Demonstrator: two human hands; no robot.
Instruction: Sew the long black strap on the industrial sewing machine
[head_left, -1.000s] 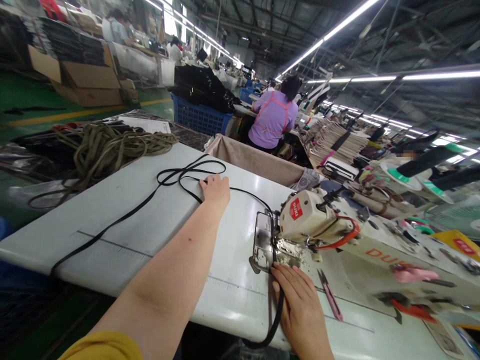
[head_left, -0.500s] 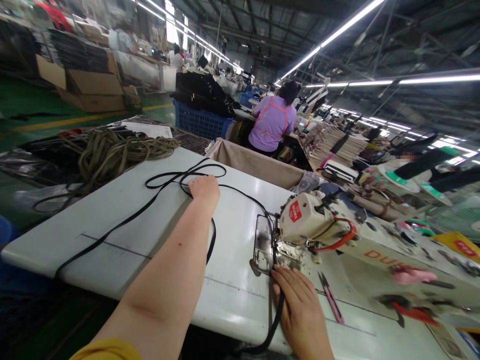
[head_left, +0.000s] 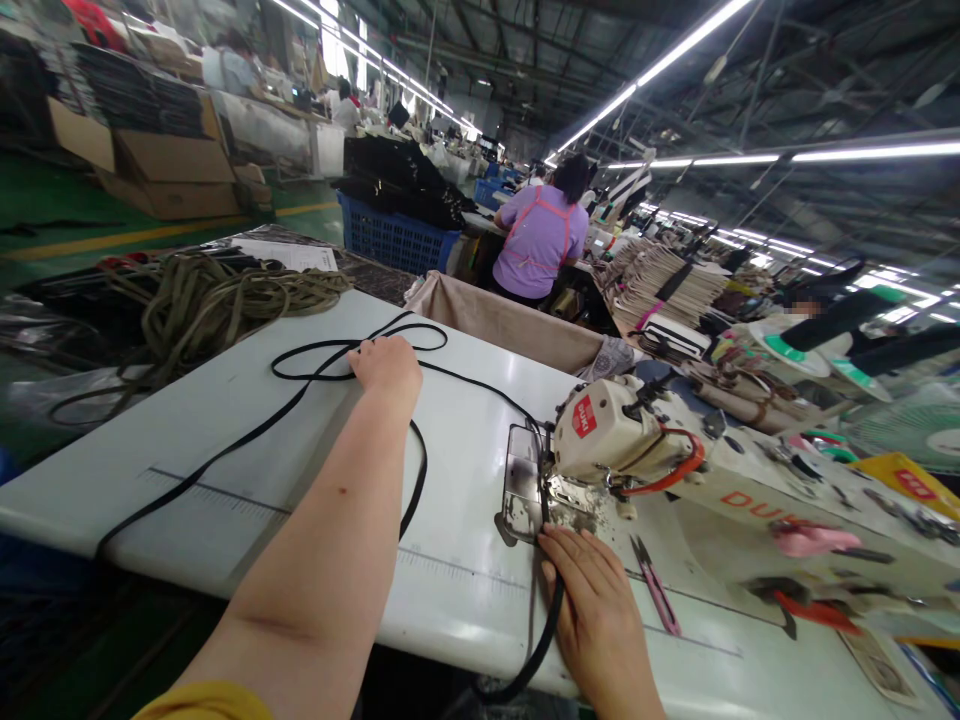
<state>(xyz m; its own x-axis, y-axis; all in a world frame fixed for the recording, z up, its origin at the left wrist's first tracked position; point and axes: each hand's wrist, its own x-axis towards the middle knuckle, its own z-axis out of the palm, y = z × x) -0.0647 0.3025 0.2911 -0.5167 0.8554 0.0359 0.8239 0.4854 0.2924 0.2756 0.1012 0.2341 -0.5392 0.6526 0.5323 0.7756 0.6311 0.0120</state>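
A long, narrow black cord lies in loose loops on the white sewing table and runs under the head of the sewing machine. At the far side of the table, my left hand is closed on the cord among the loops, its fingertips partly hidden. My right hand rests in front of the needle area, fingers together and thumb tucked under, gripping the cord just before the metal plate. From there the cord hangs over the front edge. Pink thread snips lie right of my right hand.
Olive straps are heaped beyond the table's left side. Behind the table stand a beige fabric bin and a blue crate of black pieces. A person in a purple top sits ahead, facing away. Thread cones stand at right.
My left hand has shifted slightly left, and the cord loop beside it reaches a bit farther left. My right hand stays on the cord by the machine. The whole view has shifted slightly.
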